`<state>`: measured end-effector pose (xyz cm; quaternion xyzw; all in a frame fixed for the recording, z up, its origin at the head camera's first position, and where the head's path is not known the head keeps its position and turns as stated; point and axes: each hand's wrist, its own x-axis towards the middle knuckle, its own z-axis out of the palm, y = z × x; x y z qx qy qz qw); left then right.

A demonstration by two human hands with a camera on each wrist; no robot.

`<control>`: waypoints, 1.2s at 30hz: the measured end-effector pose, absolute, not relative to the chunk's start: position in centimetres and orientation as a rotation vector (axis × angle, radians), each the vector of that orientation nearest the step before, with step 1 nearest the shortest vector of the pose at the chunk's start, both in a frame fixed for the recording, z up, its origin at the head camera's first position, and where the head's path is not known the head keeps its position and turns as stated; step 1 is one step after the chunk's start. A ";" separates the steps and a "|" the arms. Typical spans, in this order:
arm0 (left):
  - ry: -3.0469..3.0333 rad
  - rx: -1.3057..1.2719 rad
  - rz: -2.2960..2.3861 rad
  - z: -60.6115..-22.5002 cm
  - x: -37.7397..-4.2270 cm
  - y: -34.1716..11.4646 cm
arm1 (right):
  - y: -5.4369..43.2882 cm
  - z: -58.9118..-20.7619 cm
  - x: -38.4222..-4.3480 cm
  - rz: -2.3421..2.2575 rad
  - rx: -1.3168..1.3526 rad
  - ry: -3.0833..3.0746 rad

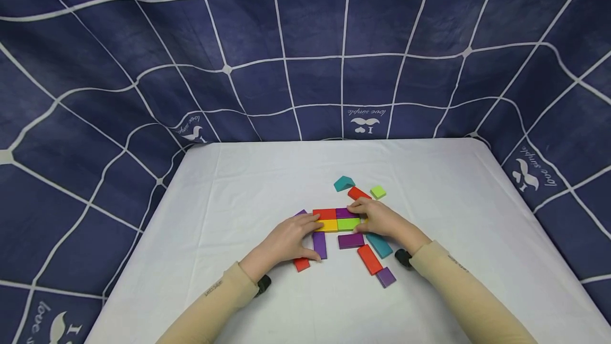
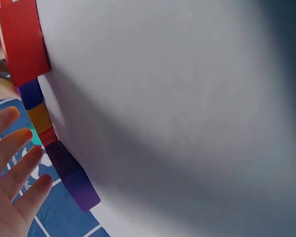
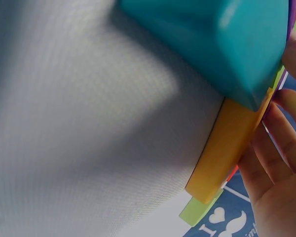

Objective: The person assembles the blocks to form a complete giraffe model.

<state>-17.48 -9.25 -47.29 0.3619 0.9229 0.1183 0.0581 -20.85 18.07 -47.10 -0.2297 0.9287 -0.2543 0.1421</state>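
Note:
Four flat blocks form a two-by-two rectangle: red (image 1: 324, 214) and purple (image 1: 343, 213) behind, yellow (image 1: 328, 226) and lime green (image 1: 348, 224) in front. At its left end, my left hand (image 1: 288, 239) has outstretched fingertips against the red and yellow blocks; its thumb is at the near end of an upright-lying purple block (image 1: 320, 246). The right hand (image 1: 383, 220) is at the opposite end, index finger at the purple block, thumb at the green one. Its relaxed fingers (image 3: 282, 136) extend beside a yellow-orange block (image 3: 222, 148) in the right wrist view.
Close in front lie a purple block (image 1: 350, 241), a teal block (image 1: 379, 246), a red block (image 1: 369, 259) and a small purple block (image 1: 386, 277). Behind are a teal piece (image 1: 343, 184), another red block (image 1: 359, 193) and a green square (image 1: 378, 192). A red piece (image 1: 302, 264) lies by the left thumb.

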 end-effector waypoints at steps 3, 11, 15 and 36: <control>2.770 1.038 0.346 -47.4 -17.8 -9.2 | 18.0 -47.1 -20.8 -0.740 -0.654 2.679; 2.707 0.967 0.366 -47.3 -18.2 -9.1 | 18.0 -47.0 -20.8 -0.747 -0.656 2.684; 2.703 0.952 0.361 -47.2 -18.1 -9.0 | 18.1 -47.0 -20.9 -0.750 -0.661 2.686; 2.775 0.668 0.751 -45.7 -14.5 -11.1 | 18.2 -47.1 -20.6 -0.768 -0.697 2.685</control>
